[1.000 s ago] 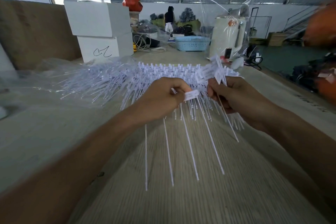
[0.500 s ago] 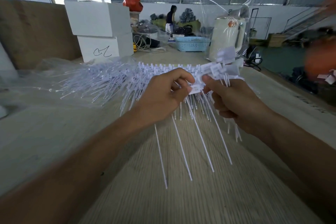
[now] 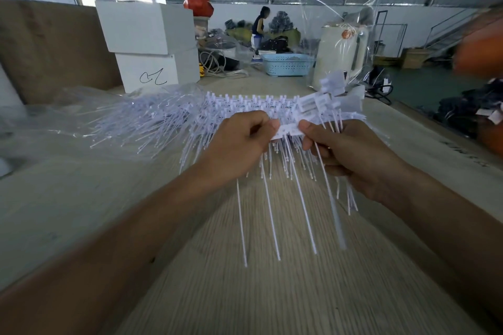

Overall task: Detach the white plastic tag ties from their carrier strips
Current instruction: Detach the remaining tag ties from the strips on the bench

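Over a pale, wood-grained table [image 3: 272, 294] both hands work at chest height: the left hand [image 3: 239, 144] pinches one end of a short white carrier strip [image 3: 288, 132] between thumb and curled fingers, and the right hand [image 3: 351, 155] pinches the other end while its lower fingers are wrapped round a bundle of loose tag ties [image 3: 340, 109]. Four long thin ties hang from the strip toward the table. Just behind the hands lies a wide heap of more strips [image 3: 190, 117], partly on crumpled clear plastic [image 3: 68, 106]. Farther back on the table stand two stacked white boxes [image 3: 147, 43], the lower one marked with a black scribble, a light blue basket [image 3: 288, 64], and a clear plastic bag [image 3: 343, 43] around a cream-coloured container. A brown board [image 3: 49, 46] leans at the left. Beyond is a warehouse with corrugated metal walls, piled goods, a staircase at right, and a person [image 3: 260, 27] standing in the distance.
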A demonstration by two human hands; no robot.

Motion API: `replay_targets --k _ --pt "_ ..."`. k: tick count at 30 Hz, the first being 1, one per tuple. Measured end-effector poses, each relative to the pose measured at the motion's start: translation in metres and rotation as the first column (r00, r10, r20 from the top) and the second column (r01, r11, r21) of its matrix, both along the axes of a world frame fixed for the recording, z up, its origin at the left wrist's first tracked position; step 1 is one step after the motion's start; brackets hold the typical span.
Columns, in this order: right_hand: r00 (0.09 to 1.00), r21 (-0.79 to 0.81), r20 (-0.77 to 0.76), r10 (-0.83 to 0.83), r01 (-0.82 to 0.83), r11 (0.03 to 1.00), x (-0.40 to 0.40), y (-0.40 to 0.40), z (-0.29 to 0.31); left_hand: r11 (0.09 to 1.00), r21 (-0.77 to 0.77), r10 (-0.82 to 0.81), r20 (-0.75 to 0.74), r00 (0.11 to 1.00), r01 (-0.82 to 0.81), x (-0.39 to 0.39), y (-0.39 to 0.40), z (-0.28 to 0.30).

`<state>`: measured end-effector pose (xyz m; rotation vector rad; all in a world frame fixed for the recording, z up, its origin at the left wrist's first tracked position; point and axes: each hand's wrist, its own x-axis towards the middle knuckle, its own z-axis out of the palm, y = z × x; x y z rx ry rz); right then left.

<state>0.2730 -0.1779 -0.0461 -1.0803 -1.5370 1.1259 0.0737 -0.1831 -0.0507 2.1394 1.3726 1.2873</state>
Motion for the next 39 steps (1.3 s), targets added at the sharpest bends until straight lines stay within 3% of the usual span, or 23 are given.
replay_targets --k 5,11,15,19,22,27,29,32,35,39 --pt "0.999 0.156 0.019 -0.041 0.037 0.987 -0.003 -0.002 -0.002 0.998 -0.046 -0.032 0.117 0.993 0.037 0.004 -0.003 0.006" --pt "0.984 0.413 0.176 -0.013 -0.062 0.909 -0.003 -0.015 0.003 0.947 -0.243 -0.083 0.441 0.894 0.208 0.001 -0.001 0.008" --pt "0.96 0.525 0.28 -0.026 -0.13 0.841 0.003 -0.014 0.009 0.911 -0.286 -0.138 0.465 0.874 0.296 -0.002 -0.001 0.01" --pt "0.907 0.549 0.416 -0.067 -0.192 0.814 0.016 -0.003 0.008 0.87 -0.317 -0.235 0.408 0.882 0.378 -0.001 -0.004 0.011" --pt "0.871 0.521 0.491 -0.009 -0.285 0.805 0.017 -0.001 0.009 0.88 -0.318 -0.258 0.306 0.916 0.354 -0.004 -0.003 0.01" --pt "0.752 0.39 0.658 0.037 -0.382 0.838 0.017 0.003 0.01 0.927 -0.308 -0.276 -0.177 0.945 0.213 -0.011 0.001 0.005" --pt "0.818 0.335 0.574 0.033 -0.272 0.902 0.021 0.002 0.009 0.945 -0.282 -0.242 -0.271 0.932 0.163 -0.013 0.003 0.0" --pt "0.944 0.208 0.331 -0.007 -0.066 0.976 0.024 0.002 0.01 0.951 -0.251 -0.224 -0.153 0.963 0.182 -0.014 0.005 -0.003" --pt "0.974 0.105 0.224 0.032 -0.057 0.993 0.02 0.004 0.008 0.946 -0.221 -0.245 -0.003 0.969 0.239 -0.013 0.005 0.001" --pt "0.992 -0.019 0.071 0.104 -0.103 0.995 0.004 0.001 0.0 0.923 -0.222 -0.308 0.064 0.949 0.314 -0.012 0.001 0.005"
